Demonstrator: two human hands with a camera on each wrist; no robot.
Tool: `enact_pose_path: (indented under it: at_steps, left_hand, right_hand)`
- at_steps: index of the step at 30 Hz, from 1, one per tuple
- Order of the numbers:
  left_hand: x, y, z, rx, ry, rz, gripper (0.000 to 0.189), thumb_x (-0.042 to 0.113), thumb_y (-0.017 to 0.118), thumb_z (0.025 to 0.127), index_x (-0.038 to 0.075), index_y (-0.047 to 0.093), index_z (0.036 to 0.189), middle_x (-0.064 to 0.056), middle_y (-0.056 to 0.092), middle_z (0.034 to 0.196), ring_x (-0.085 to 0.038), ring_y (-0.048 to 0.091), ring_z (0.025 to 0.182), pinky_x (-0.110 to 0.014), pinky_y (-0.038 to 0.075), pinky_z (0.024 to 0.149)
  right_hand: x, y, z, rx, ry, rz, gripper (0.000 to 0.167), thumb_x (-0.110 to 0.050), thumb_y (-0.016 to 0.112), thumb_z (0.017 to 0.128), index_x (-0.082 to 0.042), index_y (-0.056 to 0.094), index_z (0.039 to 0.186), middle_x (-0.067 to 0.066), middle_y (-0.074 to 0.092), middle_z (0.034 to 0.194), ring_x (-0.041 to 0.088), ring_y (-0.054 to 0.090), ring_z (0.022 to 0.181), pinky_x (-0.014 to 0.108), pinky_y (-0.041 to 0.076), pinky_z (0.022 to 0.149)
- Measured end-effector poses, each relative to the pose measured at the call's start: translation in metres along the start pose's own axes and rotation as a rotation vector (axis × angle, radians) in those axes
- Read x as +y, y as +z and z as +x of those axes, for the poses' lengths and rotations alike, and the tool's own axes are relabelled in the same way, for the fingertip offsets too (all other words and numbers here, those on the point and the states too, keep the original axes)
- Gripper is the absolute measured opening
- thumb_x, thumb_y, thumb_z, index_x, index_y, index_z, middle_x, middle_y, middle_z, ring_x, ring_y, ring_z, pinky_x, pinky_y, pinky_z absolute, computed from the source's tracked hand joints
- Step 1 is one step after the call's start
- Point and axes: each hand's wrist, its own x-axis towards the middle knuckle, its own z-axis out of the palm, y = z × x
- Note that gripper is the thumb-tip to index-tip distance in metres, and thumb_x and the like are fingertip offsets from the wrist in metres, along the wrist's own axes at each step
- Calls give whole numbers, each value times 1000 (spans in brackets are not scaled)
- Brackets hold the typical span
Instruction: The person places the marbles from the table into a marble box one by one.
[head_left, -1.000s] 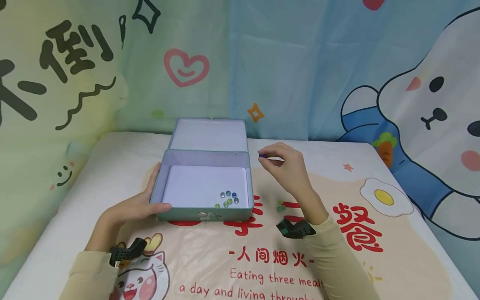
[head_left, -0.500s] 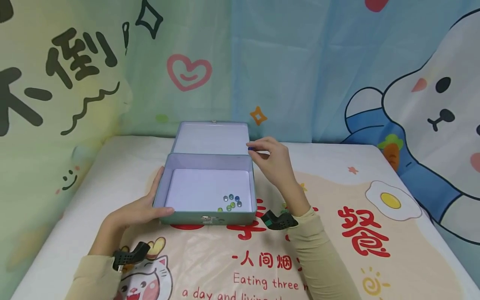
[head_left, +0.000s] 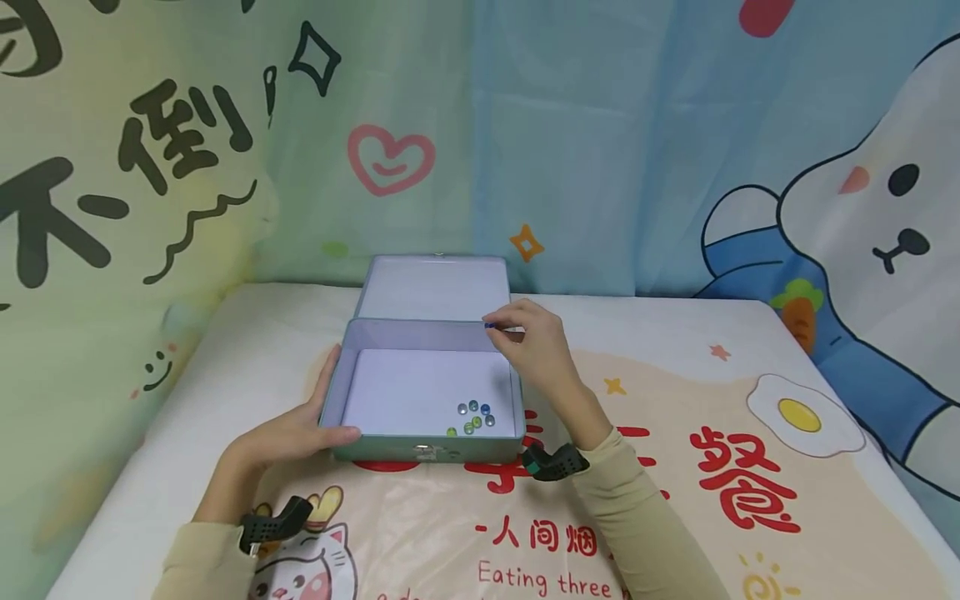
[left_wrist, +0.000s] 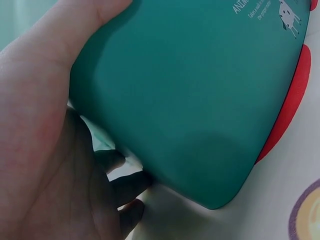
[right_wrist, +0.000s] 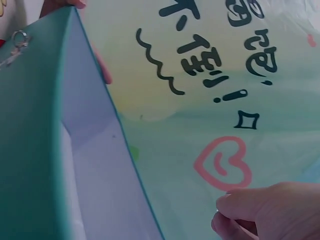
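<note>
1. Blue marble (head_left: 490, 326) has just shifted leftward, pinched in the right hand (head_left: 534, 340): a second ago it hung to the right of the box (head_left: 468, 452); now, in the head view, it overlaps the far right corner of the opening.
2. That move, I judge, brings it to the box rather than beside it, nearer the loose marbles (head_left: 477, 422) on the floor inside. Those still number seven, so no new one has joined them yet.
3. Right hand: thumb and fingertips narrowed onto that single marble. How high it is over the rim I cannot tell, and the right wrist view barely shows it.
4. Left hand (head_left: 288, 433): spread wide at the near left corner, thumb along the front rim, fingers against the outer side; it has stayed there, seemingly to steady the box.
5. Box: rectangular, round-cornered, smooth green outside, pale lilac inside, probably painted metal. Its lid (head_left: 435, 287) is tipped back, and a silvery clasp (head_left: 426, 452) sits on the front wall.
6. Loose marbles: small, shiny, glass by their look, some bluish or grey, others yellow-green, gathered in the near right part.
7. Cloth (head_left: 420, 500): slick, faintly creased, printed beneath the box.
</note>
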Motion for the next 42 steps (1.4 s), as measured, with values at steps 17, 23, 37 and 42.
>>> enact_pose_path:
  at_steps: [17, 23, 37, 42]
  left_hand:
    - [-1, 0, 1, 13, -7, 19, 112, 29, 68, 85, 49, -27, 140, -7, -24, 157, -41, -5, 143, -69, 11, 107]
    - [-4, 0, 2, 10, 3, 16, 112, 30, 68, 84, 49, -28, 140, -6, -24, 157, -41, -5, 143, -69, 11, 107]
    - [-4, -3, 3, 13, -9, 30, 113, 31, 68, 84, 49, -28, 140, -6, -22, 157, -41, -1, 142, -69, 12, 107]
    - [-4, -3, 3, 17, -17, 34, 112, 32, 68, 84, 49, -28, 140, -6, -22, 158, -41, 0, 142, -68, 13, 108]
  right_hand:
    - [-5, 37, 0, -94, -24, -93, 13, -7, 70, 84, -7, 73, 97, 4, 66, 93, 15, 67, 87, 23, 55, 75]
    - [-6, 50, -3, -223, -79, -184, 9, -7, 70, 84, -8, 74, 92, 2, 67, 91, 12, 67, 85, 22, 54, 75]
    - [-3, 57, -1, -451, -38, -389, 5, -12, 71, 85, -10, 73, 89, 1, 68, 86, 13, 59, 79, 27, 50, 73]
    - [-4, 57, -2, -555, -47, -468, 6, -9, 69, 85, -9, 74, 88, 2, 69, 87, 15, 59, 83, 29, 51, 76]
